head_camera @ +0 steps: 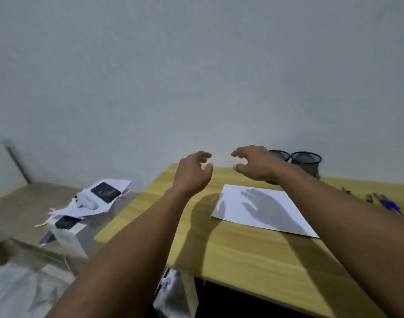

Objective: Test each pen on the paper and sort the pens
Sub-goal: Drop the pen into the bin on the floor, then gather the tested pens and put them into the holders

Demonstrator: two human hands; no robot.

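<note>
A blank white sheet of paper [263, 208] lies on the yellow wooden desk [231, 246]. Several pens [385, 203], some blue or purple, lie at the desk's right edge, partly hidden behind my right forearm. Two black mesh pen cups [306, 162] stand at the back against the wall. My left hand [193, 172] and my right hand [256, 162] are both raised above the desk's far edge, fingers curled apart, holding nothing. Their shadows fall on the paper.
To the left of the desk is a lower surface with loose papers, a black flat device [106, 191], a white object and another dark item [64, 222]. A plain grey wall stands behind the desk.
</note>
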